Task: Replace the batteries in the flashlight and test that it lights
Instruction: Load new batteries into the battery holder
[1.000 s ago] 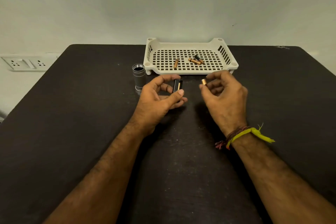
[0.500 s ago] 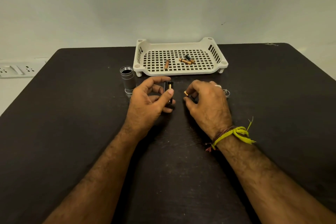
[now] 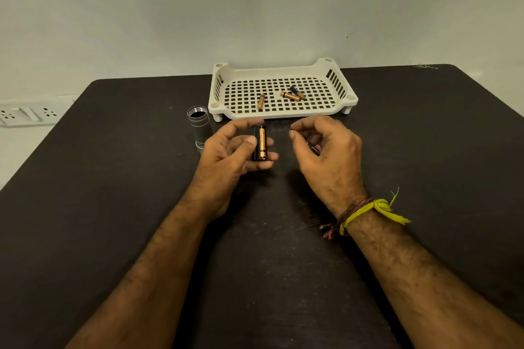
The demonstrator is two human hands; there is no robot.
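My left hand (image 3: 229,156) grips a black battery holder (image 3: 256,144) upright between thumb and fingers, and a copper-coloured battery (image 3: 262,142) sits in its front slot. Just right of it, my right hand (image 3: 326,150) hovers with loosely curled fingers and nothing visible in them. The silver flashlight body (image 3: 199,130) stands on the table to the left of my left hand, its open threaded end up. Three loose batteries lie in the white tray (image 3: 283,114): one (image 3: 261,100) on the left, two (image 3: 290,96) touching near the middle.
The perforated white tray stands at the far edge of the dark table (image 3: 113,178), right behind my hands. A white wall socket strip (image 3: 25,115) shows beyond the table's left edge. A yellow thread band (image 3: 374,207) circles my right wrist.
My right hand brought a copper battery to the holder and let it go there. The hand has since drawn back a little to the right. The holder now shows the battery in its slot.
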